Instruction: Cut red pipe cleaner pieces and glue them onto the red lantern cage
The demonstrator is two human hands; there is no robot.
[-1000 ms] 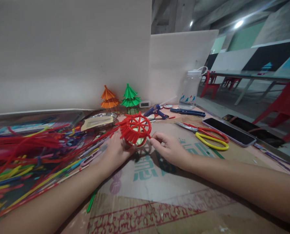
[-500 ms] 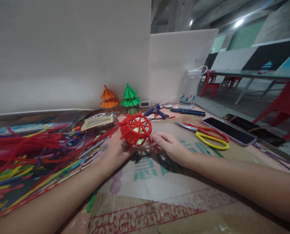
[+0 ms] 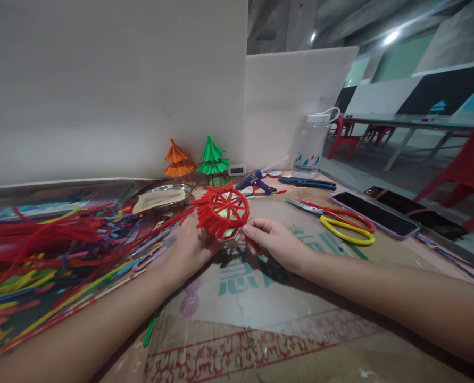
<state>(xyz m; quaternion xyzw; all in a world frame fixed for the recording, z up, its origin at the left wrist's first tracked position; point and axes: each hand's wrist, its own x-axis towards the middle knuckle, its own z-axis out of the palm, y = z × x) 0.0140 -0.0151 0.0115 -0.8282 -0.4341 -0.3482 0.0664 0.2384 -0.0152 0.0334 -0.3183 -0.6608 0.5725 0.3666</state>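
Note:
A red pipe-cleaner model (image 3: 208,218) with a spoked ring and a fringed, roof-like side is tilted toward me above the cardboard. My left hand (image 3: 192,239) is closed around its lower left side, and the model hides most of those fingertips. At its lower right edge, the thumb and fingers of my right hand (image 3: 266,236) are pinched together. Whether a separate short strand lies in that pinch is too small to tell. Behind stand two finished-looking pagoda models, one orange (image 3: 177,162) and one green (image 3: 213,162).
Loose coloured pipe cleaners (image 3: 41,255) cover the left side. A metal dish (image 3: 181,196), a blue glue gun (image 3: 256,182), a dark blue tool (image 3: 306,183) and a water bottle (image 3: 308,149) stand or lie at the back. Scissors (image 3: 344,223) and a phone (image 3: 374,214) lie right.
My right hand has shifted slightly left, its fingertips now at the model's lower right edge, where a short red end showed before. My left hand and the model have hardly moved.

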